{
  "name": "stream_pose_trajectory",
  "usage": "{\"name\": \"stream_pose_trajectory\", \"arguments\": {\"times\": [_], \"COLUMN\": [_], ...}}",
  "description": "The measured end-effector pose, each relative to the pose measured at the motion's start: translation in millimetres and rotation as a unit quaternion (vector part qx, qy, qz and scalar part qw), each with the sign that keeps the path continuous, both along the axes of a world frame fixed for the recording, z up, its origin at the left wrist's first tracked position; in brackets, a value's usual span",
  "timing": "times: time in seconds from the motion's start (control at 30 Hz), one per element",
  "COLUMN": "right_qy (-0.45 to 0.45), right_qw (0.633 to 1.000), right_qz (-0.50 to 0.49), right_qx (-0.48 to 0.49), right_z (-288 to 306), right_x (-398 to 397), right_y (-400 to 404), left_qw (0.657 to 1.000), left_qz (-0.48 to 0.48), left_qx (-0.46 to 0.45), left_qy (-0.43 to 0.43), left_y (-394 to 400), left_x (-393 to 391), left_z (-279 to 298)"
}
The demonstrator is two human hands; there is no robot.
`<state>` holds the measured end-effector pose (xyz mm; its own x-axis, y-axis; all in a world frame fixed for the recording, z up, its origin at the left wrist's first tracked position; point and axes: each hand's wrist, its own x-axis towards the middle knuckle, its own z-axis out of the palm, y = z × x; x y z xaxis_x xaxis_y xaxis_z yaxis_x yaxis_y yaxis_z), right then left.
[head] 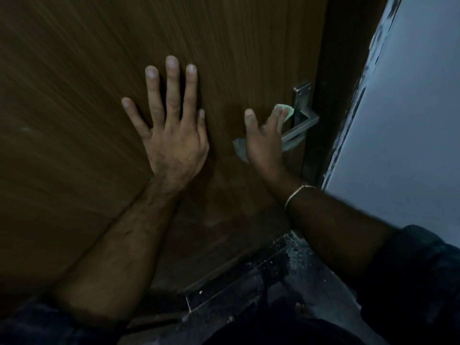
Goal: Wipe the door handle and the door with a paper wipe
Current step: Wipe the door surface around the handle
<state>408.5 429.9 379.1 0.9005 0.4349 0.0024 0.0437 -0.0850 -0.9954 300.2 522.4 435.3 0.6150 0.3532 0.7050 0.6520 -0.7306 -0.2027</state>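
The left hand (174, 135) is lying flat and spread on the door (74, 120), holding nothing, bracing it. The right hand (265, 138) is pressing the wipe (286, 112) against the handle (302, 127) with loosely curled fingers, thumb free. Best now: wrapping the wipe around the lever, rubbing along it, then the plate just beyond the fingertips.

A pale wall (410, 120) stands right of the dark door frame (331, 70); below the frame lies a dark speckled floor (286, 282).
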Motion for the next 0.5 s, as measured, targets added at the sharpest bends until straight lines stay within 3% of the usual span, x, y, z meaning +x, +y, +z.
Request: {"name": "stream_pose_trajectory", "arguments": {"times": [0.1,0.23,0.33,0.47,0.5], "right_qy": [-0.024,0.061,-0.010,0.049,0.015], "right_qw": [1.000,0.997,0.999,0.998,0.999], "right_qz": [0.003,-0.037,-0.008,-0.013,-0.011], "right_qx": [0.008,0.026,0.037,0.036,0.032], "right_z": [6,14,9,-13,-14], "right_x": [-6,9,-8,-13,-16], "right_y": [3,7,9,11,11], "left_qw": [1.000,1.000,1.000,1.000,1.000], "left_qz": [-0.005,-0.007,-0.008,-0.011,-0.013], "left_qx": [-0.011,0.000,-0.003,0.000,-0.007], "left_qy": [0.001,0.000,-0.006,0.006,0.006], "left_y": [2,3,5,4,3], "left_x": [-1,3,3,-2,-1], "left_z": [1,1,0,-5,-5]}}
